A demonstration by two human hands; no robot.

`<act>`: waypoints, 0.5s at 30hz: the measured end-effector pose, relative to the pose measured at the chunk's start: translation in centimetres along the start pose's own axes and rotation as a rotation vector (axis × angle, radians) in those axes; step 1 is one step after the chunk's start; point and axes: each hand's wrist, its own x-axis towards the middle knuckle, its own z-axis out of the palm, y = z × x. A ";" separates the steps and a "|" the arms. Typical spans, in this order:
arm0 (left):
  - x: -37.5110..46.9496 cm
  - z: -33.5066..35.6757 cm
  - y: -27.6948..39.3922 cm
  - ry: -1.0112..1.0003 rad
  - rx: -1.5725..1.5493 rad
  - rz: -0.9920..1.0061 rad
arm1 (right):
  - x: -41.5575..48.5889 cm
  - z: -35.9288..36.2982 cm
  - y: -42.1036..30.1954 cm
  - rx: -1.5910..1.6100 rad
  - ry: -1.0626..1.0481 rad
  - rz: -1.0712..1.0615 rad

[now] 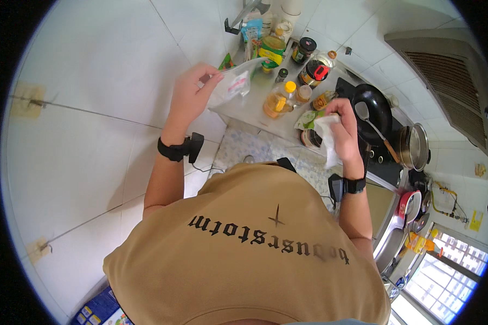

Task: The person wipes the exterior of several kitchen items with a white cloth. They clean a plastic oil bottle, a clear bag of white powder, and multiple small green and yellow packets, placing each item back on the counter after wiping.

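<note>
Between thumb and fingers, my left hand [195,91] pinches the edge of a clear plastic bag [232,87], which hangs over the counter's left end and has a pink mark. My right hand [343,130] grips a crumpled white cloth or tissue [328,140], near the counter's front edge. Beside that hand are a green-and-white packet [309,120] and a dark-lidded jar [310,138]. A yellow-capped bottle of amber liquid [277,103] stands between my hands, with a small lidded jar [303,94] next to it.
Oil and sauce bottles, including a large oil bottle [272,48] and a red-lidded jar [314,73], stand along the back. A black wok [372,113] with a spatula [376,128] and a glass-lidded pot [412,147] sit at the stove. A range hood [443,81] overhangs it; a tiled wall [85,142] rises at left.
</note>
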 end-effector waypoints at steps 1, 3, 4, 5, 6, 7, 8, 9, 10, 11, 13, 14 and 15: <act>0.3 -0.5 1.7 -0.020 -0.031 0.047 | 1.0 0.6 -1.2 -0.162 -0.020 -0.126; 0.9 -1.1 4.9 -0.065 -0.090 0.143 | 2.8 1.7 -4.0 -0.502 -0.012 -0.371; 1.1 -1.3 6.5 -0.092 -0.117 0.168 | 3.3 2.2 -5.5 -0.544 0.008 -0.440; 1.2 -1.2 7.9 -0.120 -0.145 0.194 | 3.7 2.6 -6.9 -0.588 0.031 -0.508; 1.4 -1.1 9.3 -0.152 -0.172 0.220 | 3.9 2.6 -8.4 -0.655 0.041 -0.549; 1.6 -0.9 10.6 -0.167 -0.189 0.244 | 4.1 2.2 -9.7 -0.591 -0.021 -0.529; 1.7 -0.6 11.8 -0.184 -0.206 0.267 | 4.2 1.7 -10.9 -0.551 -0.098 -0.482; 1.8 -0.1 13.0 -0.203 -0.226 0.288 | 4.0 1.2 -11.7 -0.503 -0.171 -0.448; 1.8 0.3 14.0 -0.197 -0.230 0.300 | 3.6 0.6 -12.3 -0.450 -0.168 -0.320; 1.8 0.7 15.0 -0.188 -0.236 0.313 | 3.2 0.0 -12.7 -0.393 -0.179 -0.342; 1.7 1.7 16.8 -0.160 -0.233 0.345 | 2.6 -1.6 -13.2 -0.288 -0.198 -0.366; 1.6 2.3 17.6 -0.143 -0.223 0.366 | 1.9 -2.3 -13.2 -0.291 -0.181 -0.431; 1.4 2.9 18.4 -0.127 -0.213 0.385 | 1.4 -3.0 -13.3 -0.291 -0.172 -0.442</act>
